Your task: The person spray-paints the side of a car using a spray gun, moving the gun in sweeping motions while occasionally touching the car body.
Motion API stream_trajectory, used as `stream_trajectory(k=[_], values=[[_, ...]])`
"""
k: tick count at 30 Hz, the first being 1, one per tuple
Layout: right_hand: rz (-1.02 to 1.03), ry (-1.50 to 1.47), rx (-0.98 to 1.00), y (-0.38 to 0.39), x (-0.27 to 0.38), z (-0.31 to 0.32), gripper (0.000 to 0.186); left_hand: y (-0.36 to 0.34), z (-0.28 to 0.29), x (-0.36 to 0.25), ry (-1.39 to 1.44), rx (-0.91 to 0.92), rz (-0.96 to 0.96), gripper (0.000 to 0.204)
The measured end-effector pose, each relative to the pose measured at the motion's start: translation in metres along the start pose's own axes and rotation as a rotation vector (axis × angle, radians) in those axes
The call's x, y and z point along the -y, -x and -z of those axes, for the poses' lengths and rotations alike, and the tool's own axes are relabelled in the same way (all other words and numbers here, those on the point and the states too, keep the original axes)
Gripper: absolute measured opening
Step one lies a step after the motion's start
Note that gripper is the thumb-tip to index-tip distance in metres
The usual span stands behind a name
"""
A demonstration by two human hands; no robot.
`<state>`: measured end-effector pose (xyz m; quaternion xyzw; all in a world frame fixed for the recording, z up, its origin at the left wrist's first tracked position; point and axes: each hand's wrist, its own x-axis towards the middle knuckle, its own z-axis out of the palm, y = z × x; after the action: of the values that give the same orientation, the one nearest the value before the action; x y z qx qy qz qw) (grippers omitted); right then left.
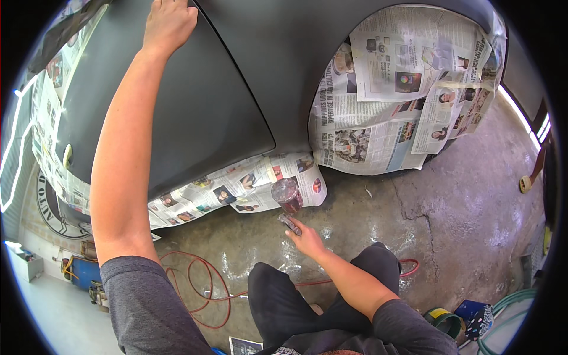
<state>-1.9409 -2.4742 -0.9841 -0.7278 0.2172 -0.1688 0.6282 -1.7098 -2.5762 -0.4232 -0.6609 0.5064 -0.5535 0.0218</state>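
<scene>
L arm: stretched up and fwd, elbow nearly straight, bare forearm across the dark panel.
L hand [168,23]: palm flat on the car body panel [195,100], fingers spread loosely at the top edge; holding nothing, just pressing.
R arm: bent, reaching down past the knee toward the floor.
R hand [305,236]: fingers curled round a small flat sanding block [290,223], dark and greyish, pinched at its near end.
Block: low over the concrete floor [449,207]; can't tell if it touches.
Cup [287,194]: clear plastic w/ reddish tint, round, upright, just beyond the R fingers, resting at the newspaper edge.
Panel: matte dark grey, smooth, curved; seam runs diag. right of L fingers.
Newspaper masking [402,89]: crinkled sheets over the wheel, more under the panel's lower edge.
Floor: rough, cracked, wet sheen near R hand.
Hose [195,278]: thin red, coiled, below L arm.
</scene>
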Motion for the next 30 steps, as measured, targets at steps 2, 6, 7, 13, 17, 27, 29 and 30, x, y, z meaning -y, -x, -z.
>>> stream_trajectory(k=[2, 6, 7, 13, 17, 27, 29, 30], values=[[-0.015, 0.007, 0.005, 0.003, 0.001, 0.002, 0.056, 0.007, 0.000, -0.006, 0.014, 0.005, 0.021, 0.041], [-0.004, -0.008, 0.003, 0.002, 0.003, 0.004, 0.056, 0.064, -0.001, -0.027, 0.241, -0.092, 0.044, 0.049], [-0.031, 0.003, 0.018, 0.005, 0.008, 0.006, 0.057, 0.095, 0.000, -0.045, 0.332, -0.157, 0.025, 0.046], [-0.135, -0.084, -0.008, 0.007, -0.010, 0.008, 0.058, 0.359, 0.010, -0.208, 0.950, 0.000, 0.732, 0.046], [-0.199, -0.212, -0.063, 0.009, -0.005, 0.010, 0.058, 0.554, 0.004, -0.362, 1.089, 0.400, 1.408, 0.033], [-0.270, -0.311, -0.179, 0.003, -0.040, 0.010, 0.049, 0.546, 0.026, -0.412, 1.930, 1.025, 1.908, 0.029], [-0.240, -0.300, -0.189, -0.002, -0.044, 0.008, 0.046, 0.545, 0.025, -0.409, 1.953, 1.067, 1.904, 0.028], [-0.236, -0.293, -0.197, -0.003, -0.046, 0.008, 0.045, 0.545, 0.024, -0.407, 1.962, 1.083, 1.912, 0.028]])
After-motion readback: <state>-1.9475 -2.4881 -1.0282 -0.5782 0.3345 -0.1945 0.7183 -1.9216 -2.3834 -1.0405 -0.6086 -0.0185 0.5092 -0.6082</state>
